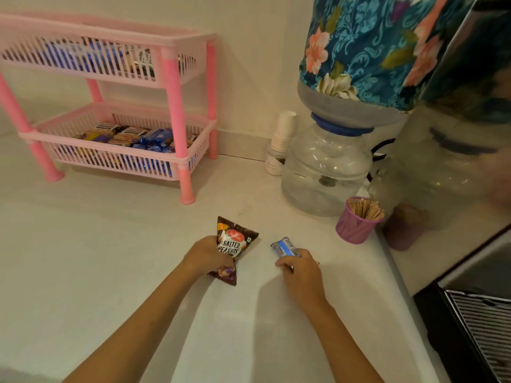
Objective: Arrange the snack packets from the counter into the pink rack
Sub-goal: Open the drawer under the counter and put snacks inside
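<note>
My left hand (206,257) grips a brown salted peanuts packet (234,242) at the middle of the white counter, with a small dark purple packet (227,275) held under it. My right hand (301,268) holds a small blue packet (284,246) just to the right, low over the counter. The pink two-tier rack (177,111) stands at the back left against the wall. Its lower tray holds several brown and blue packets (143,138). More packets show through the slats of the upper tray.
A water dispenser (329,167) with a floral-covered bottle (367,42) stands at the back right, a stack of white cups (280,142) beside it. A purple cup of wooden stirrers (358,221) sits right of my hands. A dark appliance (475,313) fills the right edge.
</note>
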`<state>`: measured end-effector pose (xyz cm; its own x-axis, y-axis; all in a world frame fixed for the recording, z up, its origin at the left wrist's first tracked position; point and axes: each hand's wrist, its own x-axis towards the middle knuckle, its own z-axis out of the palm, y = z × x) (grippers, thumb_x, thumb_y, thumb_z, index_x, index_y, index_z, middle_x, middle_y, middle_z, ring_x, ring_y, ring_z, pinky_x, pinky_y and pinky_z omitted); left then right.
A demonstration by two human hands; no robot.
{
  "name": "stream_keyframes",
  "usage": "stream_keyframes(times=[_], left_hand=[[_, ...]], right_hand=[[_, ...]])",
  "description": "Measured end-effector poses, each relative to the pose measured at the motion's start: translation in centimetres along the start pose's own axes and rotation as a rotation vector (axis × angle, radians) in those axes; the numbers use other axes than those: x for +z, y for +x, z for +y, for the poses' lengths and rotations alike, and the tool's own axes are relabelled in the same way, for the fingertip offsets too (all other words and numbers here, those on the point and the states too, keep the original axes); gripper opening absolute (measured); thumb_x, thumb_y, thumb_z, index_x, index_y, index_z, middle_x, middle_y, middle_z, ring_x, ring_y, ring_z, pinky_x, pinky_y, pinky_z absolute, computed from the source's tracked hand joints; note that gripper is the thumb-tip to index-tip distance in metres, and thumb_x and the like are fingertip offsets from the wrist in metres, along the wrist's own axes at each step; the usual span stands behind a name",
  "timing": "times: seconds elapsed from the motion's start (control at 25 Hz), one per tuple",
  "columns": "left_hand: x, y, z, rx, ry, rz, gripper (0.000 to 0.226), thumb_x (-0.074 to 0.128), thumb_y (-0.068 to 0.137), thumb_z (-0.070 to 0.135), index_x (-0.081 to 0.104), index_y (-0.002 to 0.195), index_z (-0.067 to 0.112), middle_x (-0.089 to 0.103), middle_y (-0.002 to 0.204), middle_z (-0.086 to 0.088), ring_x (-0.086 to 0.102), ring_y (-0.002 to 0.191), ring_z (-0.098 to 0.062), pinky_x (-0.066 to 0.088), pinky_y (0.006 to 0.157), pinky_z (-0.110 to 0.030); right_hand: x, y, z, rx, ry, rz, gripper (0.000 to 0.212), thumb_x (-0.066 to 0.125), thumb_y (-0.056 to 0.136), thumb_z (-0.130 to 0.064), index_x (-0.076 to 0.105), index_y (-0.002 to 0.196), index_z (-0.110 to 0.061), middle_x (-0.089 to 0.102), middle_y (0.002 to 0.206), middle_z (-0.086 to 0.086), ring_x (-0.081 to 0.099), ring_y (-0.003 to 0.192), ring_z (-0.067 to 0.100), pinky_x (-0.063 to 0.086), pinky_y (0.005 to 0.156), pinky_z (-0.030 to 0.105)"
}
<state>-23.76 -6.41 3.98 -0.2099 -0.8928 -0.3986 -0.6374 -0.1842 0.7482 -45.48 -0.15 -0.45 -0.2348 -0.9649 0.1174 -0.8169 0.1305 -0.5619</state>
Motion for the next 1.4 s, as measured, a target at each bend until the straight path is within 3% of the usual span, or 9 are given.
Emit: stream_keyframes(times=[0.16,0.32,0.52,0.72,0.92,1.08,1.2,1.28,1.4], left_hand=[[1.1,-9.6,-3.4,0.032,-0.261,0.077,0.024,0.073,0.069,0.010,0.068,0.091,0.019,0.073,0.086,-0.003,0.069,0.081,-0.019,0.056,0.064,-0.026],[2.3,-18.9,-5.9,0.063,-0.364,0.083,0.036,0.071,0.078,0.003,0.058,0.104,0.023,0.071,0.092,0.003,0.069,0.082,-0.012,0.053,0.065,-0.023],[5.9,-27.2,-7.7,0.057,-0.366,-0.223,0.046,0.080,0.075,0.019,0.054,0.112,0.030,0.075,0.092,0.014,0.072,0.083,-0.005,0.055,0.069,-0.018],[12.1,-28.5,-9.7,-0.037,-0.169,-0.394,0.036,0.051,0.081,0.068,0.053,0.110,0.047,0.066,0.108,0.024,0.063,0.100,-0.002,0.047,0.092,-0.025],[18.0,-22.6,-12.4,-0.263,-0.046,-0.443,0.030,0.049,0.089,0.050,0.061,0.101,0.024,0.070,0.107,-0.003,0.067,0.096,-0.018,0.052,0.091,-0.032],[19.9,-19.5,-14.9,-0.331,0.112,-0.464,0.006,0.059,0.090,0.019,0.059,0.096,0.018,0.063,0.097,0.000,0.060,0.102,-0.018,0.042,0.078,-0.022],[21.0,-18.2,-16.6,-0.360,0.212,-0.449,0.030,0.061,0.090,0.021,0.057,0.118,0.012,0.062,0.119,-0.007,0.058,0.105,-0.020,0.040,0.079,-0.022],[21.9,-17.9,-17.9,-0.403,0.228,-0.385,0.043,0.062,0.089,0.023,0.049,0.128,0.010,0.063,0.112,-0.007,0.062,0.097,-0.020,0.047,0.080,-0.026],[23.1,-18.1,-18.9,-0.336,0.575,-0.347,0.074,0.057,0.091,0.019,0.010,0.148,0.012,0.052,0.125,-0.014,0.061,0.100,-0.023,0.052,0.081,-0.033]], right_hand=[[-2.5,-8.7,-1.0,-0.009,0.324,0.131,0.025,0.063,0.085,-0.005,0.075,0.090,-0.027,0.061,0.116,0.006,0.062,0.089,0.009,0.040,0.068,0.006],[-4.2,-18.7,-1.7,-0.148,0.522,0.043,0.041,0.061,0.083,-0.009,0.064,0.116,-0.032,0.061,0.119,-0.009,0.059,0.105,0.004,0.047,0.078,0.012],[-5.0,-28.4,-0.7,-0.149,0.538,-0.072,0.042,0.063,0.083,-0.012,0.060,0.123,-0.022,0.065,0.114,-0.014,0.065,0.098,0.010,0.051,0.077,0.017],[-4.8,-30.8,3.9,0.066,0.157,-0.411,0.054,0.061,0.074,-0.031,0.052,0.128,-0.034,0.068,0.106,-0.013,0.065,0.082,0.003,0.049,0.068,0.010],[-1.7,-28.8,8.0,0.300,-0.141,-0.678,0.042,0.061,0.073,-0.047,0.066,0.097,-0.012,0.070,0.093,0.007,0.064,0.081,0.018,0.046,0.063,0.023],[1.5,-27.6,9.2,0.416,-0.193,-0.841,0.045,0.063,0.079,-0.047,0.062,0.103,-0.009,0.061,0.093,0.005,0.058,0.081,0.019,0.036,0.054,0.022],[3.7,-27.0,9.6,0.499,-0.164,-0.967,0.030,0.061,0.082,-0.029,0.057,0.101,-0.006,0.055,0.089,0.006,0.053,0.078,0.020,0.035,0.051,0.021],[4.9,-27.1,9.9,0.589,-0.083,-1.007,0.023,0.059,0.079,-0.019,0.055,0.098,-0.006,0.055,0.083,0.008,0.053,0.072,0.020,0.039,0.051,0.022],[6.5,-27.9,9.5,0.624,-0.046,-1.037,0.020,0.062,0.079,-0.024,0.049,0.089,-0.013,0.052,0.071,0.001,0.051,0.063,0.013,0.036,0.046,0.020]])
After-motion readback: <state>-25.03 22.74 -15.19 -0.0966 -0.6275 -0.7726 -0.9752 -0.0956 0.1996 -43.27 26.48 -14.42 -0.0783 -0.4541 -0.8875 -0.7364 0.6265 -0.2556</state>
